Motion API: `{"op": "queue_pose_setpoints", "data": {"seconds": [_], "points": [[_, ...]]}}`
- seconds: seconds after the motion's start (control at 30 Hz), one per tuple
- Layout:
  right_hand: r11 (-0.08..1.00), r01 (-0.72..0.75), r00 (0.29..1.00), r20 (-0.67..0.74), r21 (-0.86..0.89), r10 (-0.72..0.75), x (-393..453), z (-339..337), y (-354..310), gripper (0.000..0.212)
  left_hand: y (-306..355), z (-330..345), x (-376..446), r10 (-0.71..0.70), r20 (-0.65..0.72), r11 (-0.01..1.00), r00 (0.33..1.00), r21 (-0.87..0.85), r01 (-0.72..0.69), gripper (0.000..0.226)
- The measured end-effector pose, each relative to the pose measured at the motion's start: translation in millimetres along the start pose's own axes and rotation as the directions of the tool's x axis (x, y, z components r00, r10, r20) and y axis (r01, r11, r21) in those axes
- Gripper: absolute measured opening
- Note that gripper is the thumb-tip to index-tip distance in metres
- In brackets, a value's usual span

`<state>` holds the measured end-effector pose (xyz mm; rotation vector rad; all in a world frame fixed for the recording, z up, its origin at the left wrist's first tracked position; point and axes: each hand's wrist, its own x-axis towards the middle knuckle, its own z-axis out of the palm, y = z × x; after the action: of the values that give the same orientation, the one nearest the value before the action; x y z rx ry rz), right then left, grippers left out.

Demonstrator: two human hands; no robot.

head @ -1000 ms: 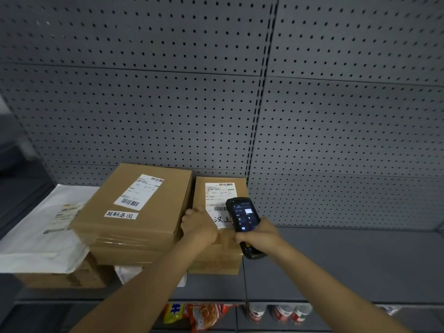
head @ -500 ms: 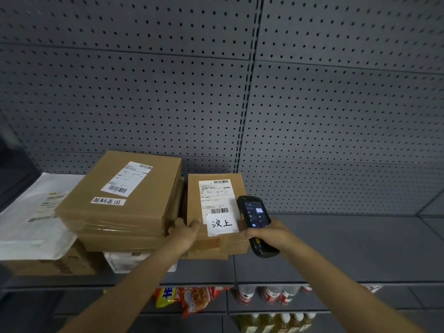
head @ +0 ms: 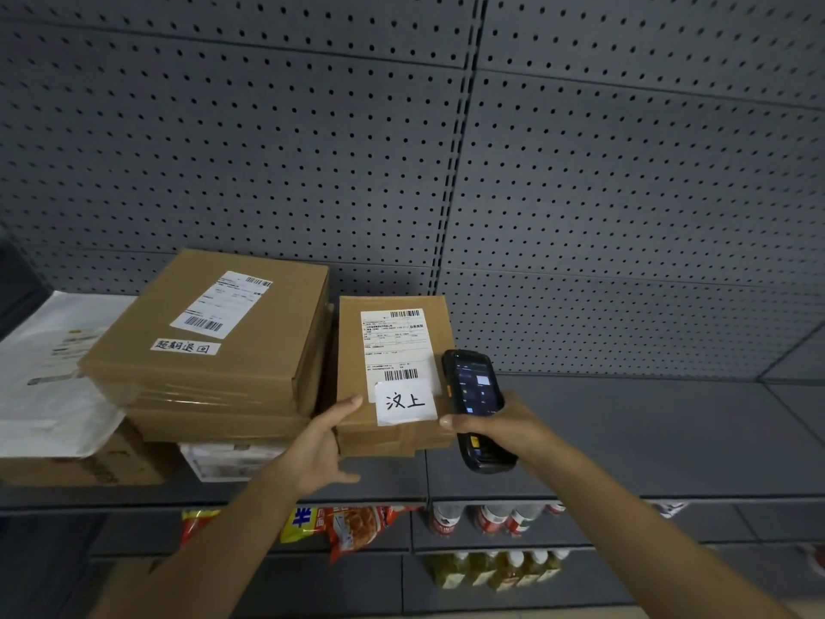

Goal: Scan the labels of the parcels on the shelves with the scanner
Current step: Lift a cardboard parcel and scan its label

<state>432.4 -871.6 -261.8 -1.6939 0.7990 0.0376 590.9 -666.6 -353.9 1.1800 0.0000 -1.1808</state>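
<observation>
Here, on the grey metal shelf (head: 625,440), a small brown cardboard parcel (head: 393,341) lies at frame centre. The left hand (head: 323,444), reaching from lower left, touches its left front corner with straight fingers. Just right, the right hand (head: 500,428) grips a black handheld scanner (head: 473,395), screen up.
</observation>
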Motion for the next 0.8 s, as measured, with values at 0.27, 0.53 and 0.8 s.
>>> {"op": "queue_pose_setpoints", "data": {"seconds": [0.27, 0.53, 0.8], "points": [[0.98, -0.051, 0.998, 0.046, 0.191, 0.043, -13, -1, 0, 0.046, -6, 3, -6, 0.102, 0.015, 0.99, 0.995, -0.103, -0.1, 0.1], [0.868, -0.103, 0.978, 0.21, 0.485, -0.002, -34, 5, -7, 0.05, -7, 19, -10, 0.246, 0.023, 0.953, 0.969, -0.185, -0.238, 0.078], [0.8, -0.062, 0.952, 0.275, 0.597, -0.132, -74, 11, -26, 0.057, 9, 34, -19, 0.385, 0.075, 0.912, 0.92, -0.187, -0.366, 0.043]]}}
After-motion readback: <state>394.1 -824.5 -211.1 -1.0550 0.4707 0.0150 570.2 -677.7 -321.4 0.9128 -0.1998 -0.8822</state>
